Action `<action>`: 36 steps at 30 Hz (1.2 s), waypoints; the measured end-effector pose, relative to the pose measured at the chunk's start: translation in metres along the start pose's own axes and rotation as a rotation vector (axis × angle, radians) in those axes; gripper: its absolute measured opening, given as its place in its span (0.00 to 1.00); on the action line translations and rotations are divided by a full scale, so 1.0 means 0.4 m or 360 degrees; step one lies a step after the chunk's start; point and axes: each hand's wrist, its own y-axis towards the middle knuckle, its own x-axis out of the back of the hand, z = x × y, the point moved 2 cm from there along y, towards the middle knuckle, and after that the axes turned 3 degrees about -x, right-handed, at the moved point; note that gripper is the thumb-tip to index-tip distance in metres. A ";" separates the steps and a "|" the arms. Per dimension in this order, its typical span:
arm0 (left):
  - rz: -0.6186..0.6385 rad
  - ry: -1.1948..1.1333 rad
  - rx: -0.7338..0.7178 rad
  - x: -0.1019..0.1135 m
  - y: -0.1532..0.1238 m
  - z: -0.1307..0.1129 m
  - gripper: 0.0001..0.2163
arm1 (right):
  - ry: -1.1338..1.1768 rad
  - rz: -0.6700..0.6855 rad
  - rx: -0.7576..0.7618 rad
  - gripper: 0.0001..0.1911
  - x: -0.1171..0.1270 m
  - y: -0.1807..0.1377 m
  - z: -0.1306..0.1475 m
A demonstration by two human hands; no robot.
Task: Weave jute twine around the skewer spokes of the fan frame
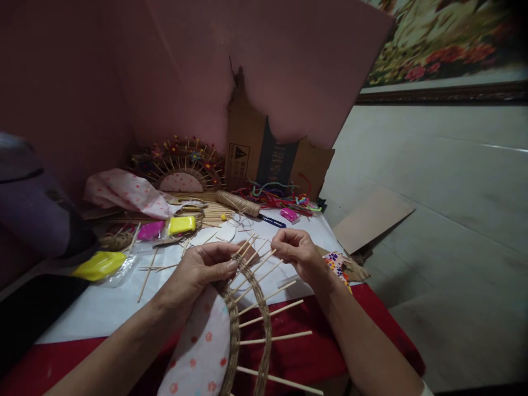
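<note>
I hold a half-round craft piece over a low table. It has a pink flowered fabric centre, jute twine arcs and thin wooden sticks fanning out like rays. My left hand is closed on its upper rim, thumb pressed by the sticks. My right hand pinches the tips of the sticks near the top, fingers closed. A thin jute string runs between the hands; its path is hard to make out.
At the back stand a finished sunburst piece, a jute spool, a blue pen, coloured yarn, yellow and pink clay packs, loose sticks and torn cardboard. A cardboard sheet lies on the floor to the right.
</note>
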 end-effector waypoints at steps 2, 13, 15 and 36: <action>0.0015 0.0001 -0.0015 -0.002 0.000 0.000 0.12 | 0.0035 -0.0069 0.0081 0.12 -0.002 0.000 -0.003; -0.0012 0.0008 -0.0049 -0.003 0.002 -0.001 0.10 | 0.0183 -0.0140 0.0404 0.11 0.000 -0.010 0.006; -0.0030 -0.0033 -0.0055 -0.006 -0.002 -0.010 0.10 | 0.0169 -0.0077 0.0352 0.12 0.005 -0.010 0.005; 0.0040 -0.0060 -0.0101 0.006 -0.011 -0.018 0.09 | -0.0098 0.0587 -0.0388 0.19 -0.064 -0.003 -0.033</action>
